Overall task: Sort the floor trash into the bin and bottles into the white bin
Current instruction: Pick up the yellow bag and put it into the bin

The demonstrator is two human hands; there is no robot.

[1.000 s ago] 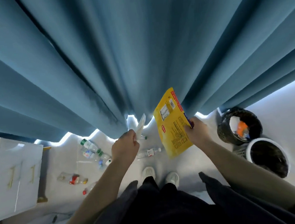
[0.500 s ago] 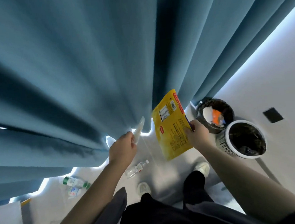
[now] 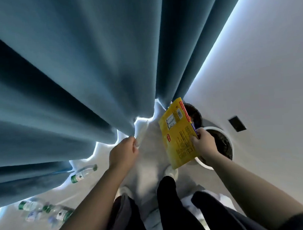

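Observation:
My right hand pinches a large yellow snack wrapper by its right edge and holds it upright in front of the two bins. Partly behind the wrapper, the white bin with a dark liner stands at the lower right. The dark bin stands just beyond it. My left hand grips a thin whitish wrapper strip that points up toward the curtain. Several plastic bottles lie on the floor at left, one with a green cap nearest and others further left.
A blue curtain fills the upper left and hangs to the floor. A white wall with a dark outlet plate stands at right. My white shoes are on the grey floor below the hands.
The view swung right and I stepped toward the bins. The bins now sit right behind the yellow wrapper. Both hands keep their hold; the bottles slid to the lower left.

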